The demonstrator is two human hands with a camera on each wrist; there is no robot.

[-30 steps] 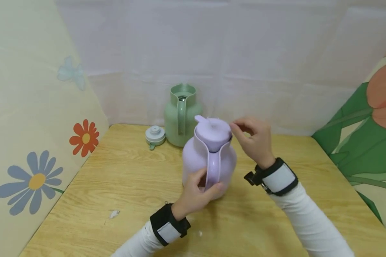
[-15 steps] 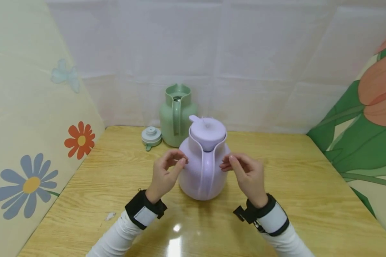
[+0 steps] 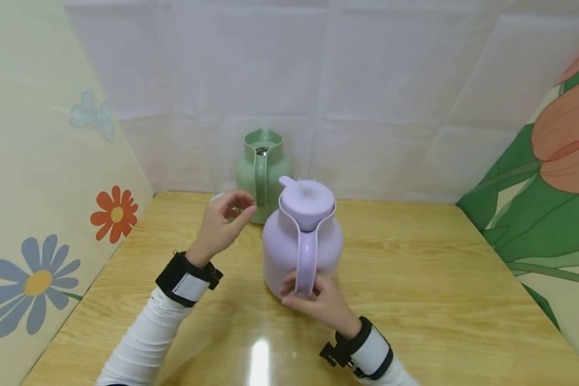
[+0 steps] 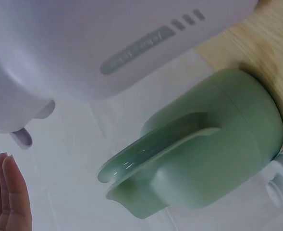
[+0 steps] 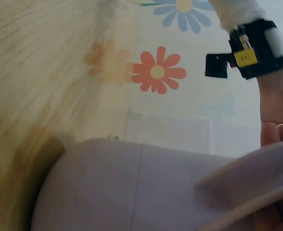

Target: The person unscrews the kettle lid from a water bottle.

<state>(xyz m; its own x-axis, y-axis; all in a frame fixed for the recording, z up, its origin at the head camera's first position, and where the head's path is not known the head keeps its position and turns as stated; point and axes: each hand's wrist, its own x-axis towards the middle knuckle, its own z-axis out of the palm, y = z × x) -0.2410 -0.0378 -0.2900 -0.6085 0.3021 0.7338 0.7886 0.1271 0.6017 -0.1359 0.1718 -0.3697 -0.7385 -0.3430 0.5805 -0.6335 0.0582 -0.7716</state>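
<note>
- Purple jug (image 3: 281, 246) is standing upright on the table (image 3: 415, 279), nearer the person than the green jug (image 3: 276, 179); long axis running vertical.
- Its handle (image 3: 306, 260) is pointing toward the person; lid (image 3: 309, 199) is sitting in the mouth, tab (image 3: 287, 182) pointing back and left.
- Right hand (image 3: 329, 307) is gripping the lower handle, thumb on the near side, fingers clamping round behind.
- Left hand (image 3: 217, 228) is hovering left of the purple jug, apart from it; fingers lying together, loosely bent. Can't tell if the thumb is touching them.
- Green jug is standing upright farther back, handle also facing the person.
- Stopper (image 4: 279, 185) is lying just beside it; left hand is hiding most of it in the head view, frame edge is cutting it in the left wrist view.
- Right wrist view is cropping the purple jug; right fingers are showing dark, mostly hidden.
- Left wrist view is catching only the left fingers, plus a grey label (image 4: 141, 46), lettering hard to read.
</note>
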